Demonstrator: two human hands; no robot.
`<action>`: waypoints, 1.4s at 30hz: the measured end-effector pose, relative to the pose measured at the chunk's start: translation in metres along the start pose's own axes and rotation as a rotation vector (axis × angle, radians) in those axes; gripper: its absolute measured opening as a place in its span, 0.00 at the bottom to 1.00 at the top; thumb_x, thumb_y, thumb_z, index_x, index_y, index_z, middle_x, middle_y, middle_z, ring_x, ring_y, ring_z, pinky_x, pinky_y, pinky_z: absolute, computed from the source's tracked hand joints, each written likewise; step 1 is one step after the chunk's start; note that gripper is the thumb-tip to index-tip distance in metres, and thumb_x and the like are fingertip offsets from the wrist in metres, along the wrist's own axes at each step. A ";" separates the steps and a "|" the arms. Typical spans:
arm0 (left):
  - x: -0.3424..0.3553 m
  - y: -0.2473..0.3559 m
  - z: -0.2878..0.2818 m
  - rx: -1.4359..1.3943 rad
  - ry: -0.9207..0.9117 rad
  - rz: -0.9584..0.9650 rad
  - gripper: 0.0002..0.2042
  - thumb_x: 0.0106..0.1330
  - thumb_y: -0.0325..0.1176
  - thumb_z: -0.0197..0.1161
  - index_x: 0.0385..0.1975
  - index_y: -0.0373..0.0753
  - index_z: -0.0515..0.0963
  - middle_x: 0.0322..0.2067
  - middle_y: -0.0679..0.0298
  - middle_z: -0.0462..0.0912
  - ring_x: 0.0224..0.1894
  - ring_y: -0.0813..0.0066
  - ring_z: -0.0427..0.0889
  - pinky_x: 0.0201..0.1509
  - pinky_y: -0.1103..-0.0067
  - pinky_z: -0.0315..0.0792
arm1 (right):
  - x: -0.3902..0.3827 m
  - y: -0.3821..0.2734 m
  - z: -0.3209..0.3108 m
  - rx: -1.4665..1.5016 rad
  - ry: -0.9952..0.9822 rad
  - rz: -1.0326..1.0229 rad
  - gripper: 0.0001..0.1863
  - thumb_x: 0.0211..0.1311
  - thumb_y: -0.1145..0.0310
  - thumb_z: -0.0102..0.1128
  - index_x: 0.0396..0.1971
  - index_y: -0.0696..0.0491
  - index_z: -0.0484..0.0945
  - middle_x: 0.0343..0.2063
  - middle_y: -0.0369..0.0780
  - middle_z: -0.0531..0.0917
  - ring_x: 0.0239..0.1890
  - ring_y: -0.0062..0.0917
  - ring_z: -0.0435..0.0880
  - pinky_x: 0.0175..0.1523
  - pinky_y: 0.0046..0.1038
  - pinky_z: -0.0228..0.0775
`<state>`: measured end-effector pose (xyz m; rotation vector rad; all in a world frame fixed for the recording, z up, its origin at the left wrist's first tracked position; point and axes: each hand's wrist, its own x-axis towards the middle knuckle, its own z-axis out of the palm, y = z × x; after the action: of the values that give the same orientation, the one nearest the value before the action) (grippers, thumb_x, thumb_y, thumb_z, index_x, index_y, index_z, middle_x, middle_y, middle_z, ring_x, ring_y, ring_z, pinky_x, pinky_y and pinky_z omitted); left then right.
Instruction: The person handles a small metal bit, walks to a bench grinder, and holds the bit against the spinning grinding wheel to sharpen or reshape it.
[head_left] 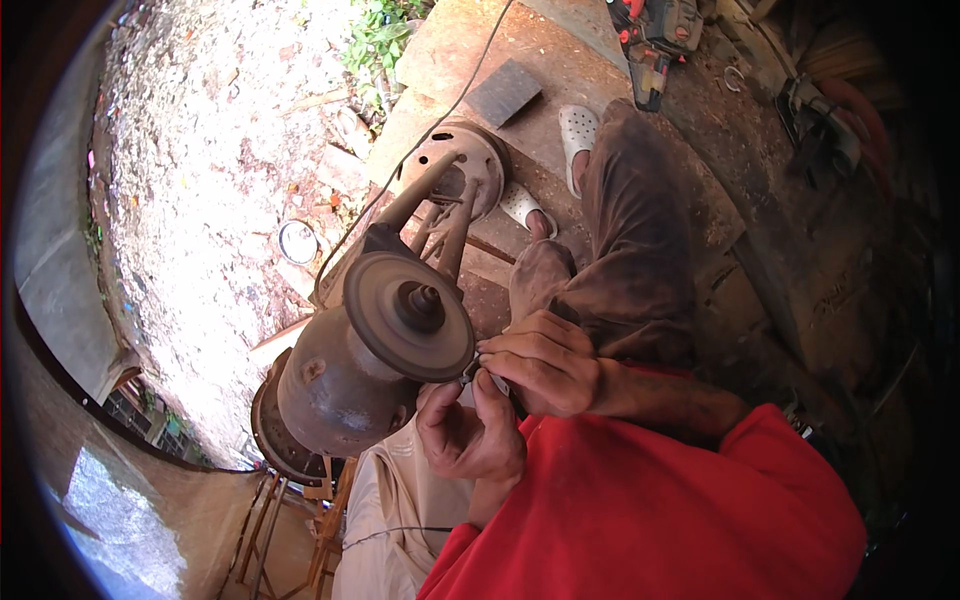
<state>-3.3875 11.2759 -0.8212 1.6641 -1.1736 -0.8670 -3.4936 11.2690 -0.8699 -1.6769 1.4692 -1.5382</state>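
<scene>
A bench grinder (pixel 345 385) on a metal pedestal stands left of my hands, its grey grinding wheel (pixel 385 325) facing me. My left hand (pixel 468 432) pinches a small, dark metal piece (pixel 469 371) between thumb and fingers at the wheel's lower right edge. From the right, my right hand (pixel 542 362) closes its fingertips on the same piece. Fingers cover most of it, so its full shape is hidden. Whether it touches the wheel, I cannot tell.
The pedestal's round base (pixel 485 150) stands near my white clogs (pixel 578 135). A dark flat slab (pixel 505 93) lies beyond. A thin cable (pixel 440 120) runs past the stand. A red-and-black power tool (pixel 655 45) lies at the far right; beige cloth (pixel 385 525) hangs below the grinder.
</scene>
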 end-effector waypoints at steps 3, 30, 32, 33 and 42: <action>-0.001 -0.004 -0.001 0.011 -0.013 0.016 0.13 0.56 0.12 0.65 0.39 0.29 0.73 0.36 0.55 0.79 0.40 0.69 0.78 0.50 0.74 0.73 | -0.001 0.002 0.001 0.007 0.015 -0.001 0.10 0.51 0.80 0.66 0.35 0.62 0.78 0.34 0.45 0.84 0.30 0.32 0.84 0.33 0.29 0.75; -0.001 -0.006 -0.002 0.024 -0.027 0.064 0.12 0.57 0.13 0.64 0.40 0.29 0.74 0.38 0.54 0.80 0.42 0.67 0.80 0.52 0.73 0.73 | -0.003 0.005 0.003 0.027 0.027 -0.020 0.10 0.53 0.78 0.67 0.36 0.62 0.79 0.34 0.45 0.84 0.30 0.32 0.84 0.33 0.29 0.75; -0.001 -0.007 -0.001 0.027 -0.021 0.051 0.12 0.57 0.13 0.65 0.40 0.28 0.74 0.38 0.54 0.81 0.42 0.67 0.80 0.52 0.73 0.73 | -0.002 0.005 0.002 0.022 0.023 -0.017 0.10 0.53 0.78 0.67 0.36 0.62 0.79 0.34 0.45 0.84 0.30 0.32 0.84 0.33 0.29 0.75; -0.001 -0.007 -0.001 0.028 -0.021 0.050 0.12 0.57 0.13 0.65 0.40 0.28 0.74 0.38 0.54 0.81 0.42 0.67 0.80 0.52 0.73 0.73 | -0.002 0.005 0.002 0.020 0.019 -0.012 0.11 0.52 0.78 0.67 0.36 0.62 0.79 0.34 0.45 0.84 0.31 0.32 0.84 0.33 0.29 0.75; -0.001 -0.004 -0.003 0.034 -0.040 0.036 0.12 0.57 0.13 0.65 0.40 0.28 0.74 0.38 0.54 0.80 0.42 0.68 0.79 0.52 0.74 0.73 | -0.001 0.001 0.001 0.021 0.020 0.012 0.11 0.50 0.80 0.66 0.36 0.62 0.79 0.34 0.45 0.84 0.31 0.32 0.84 0.33 0.29 0.75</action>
<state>-3.3840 11.2784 -0.8239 1.6548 -1.2480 -0.8659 -3.4926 11.2694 -0.8720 -1.6430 1.4654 -1.5628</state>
